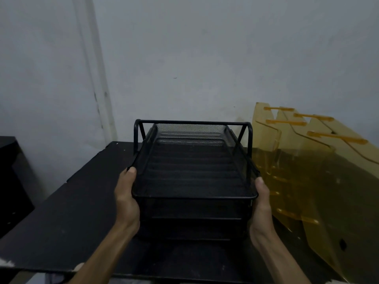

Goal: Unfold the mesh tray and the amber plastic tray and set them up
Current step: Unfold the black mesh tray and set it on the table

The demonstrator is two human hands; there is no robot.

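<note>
A black mesh tray point(192, 171) with stacked tiers and a black wire frame at its back stands in the middle of the dark table point(67, 218). My left hand point(126, 199) grips its left side near the front corner, thumb on the top rim. My right hand point(261, 206) grips the right side the same way. To the right lies the amber plastic tray point(307, 173), translucent, its tiers slanted and overlapping, with orange rods across the top.
A pale wall rises close behind the table. A dark piece of furniture point(10, 181) stands at the far left, beyond the table's edge. The table's front edge runs just below my forearms.
</note>
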